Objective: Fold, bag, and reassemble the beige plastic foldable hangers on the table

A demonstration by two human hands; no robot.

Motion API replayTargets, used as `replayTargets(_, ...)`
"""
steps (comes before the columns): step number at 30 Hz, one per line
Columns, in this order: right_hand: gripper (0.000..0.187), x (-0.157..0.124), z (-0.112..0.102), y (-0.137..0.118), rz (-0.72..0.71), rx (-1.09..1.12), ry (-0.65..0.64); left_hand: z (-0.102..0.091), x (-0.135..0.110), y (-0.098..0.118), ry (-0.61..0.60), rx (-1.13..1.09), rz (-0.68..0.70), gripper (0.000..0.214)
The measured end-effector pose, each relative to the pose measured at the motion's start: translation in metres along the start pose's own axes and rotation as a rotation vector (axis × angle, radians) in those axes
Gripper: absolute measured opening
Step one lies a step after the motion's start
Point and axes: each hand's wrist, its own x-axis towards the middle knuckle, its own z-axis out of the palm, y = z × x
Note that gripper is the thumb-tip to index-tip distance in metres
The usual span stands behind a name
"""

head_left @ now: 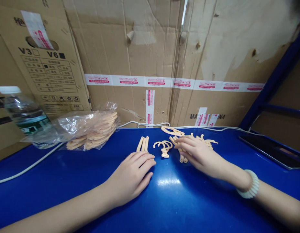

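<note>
My left hand [135, 176] lies on the blue tabletop with its fingers stretched out. Its fingertips are beside the lower ends of three straight, flat beige strips [143, 143], which it partly covers. My right hand [198, 153] is over another group of straight beige strips [183, 158], fingers outstretched above them; whether they press on the strips is hard to see. Between the hands sit several curved beige hook-shaped pieces [165, 149]. Behind my right hand lie a loop-shaped beige piece [172, 131] and a small pile of curved beige pieces [209, 141], partly hidden by the hand.
On the left, a clear plastic bag [91, 129] full of beige pieces lies by a water bottle [26, 113]. A white cable [30, 166] crosses the table [164, 207]. A dark phone or tablet [273, 152] lies right. Cardboard [130, 58] stands behind; a blue metal post [268, 81] rises at right.
</note>
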Motion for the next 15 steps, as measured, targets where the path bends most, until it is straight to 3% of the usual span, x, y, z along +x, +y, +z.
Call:
replayTargets(5,0.027,0.008,0.006,0.050,0.263,-0.015,0.043,0.000,0.001,0.000,0.021,-0.005,0.035,0.024)
replayTargets(9,0.028,0.027,0.018,0.076,0.324,-0.019,0.010,-0.001,0.001,0.000,0.021,-0.017,0.041,0.023)
replayTargets(15,0.035,0.056,0.032,0.090,0.382,0.069,-0.007,-0.003,0.002,0.001,0.034,-0.035,0.022,0.024)
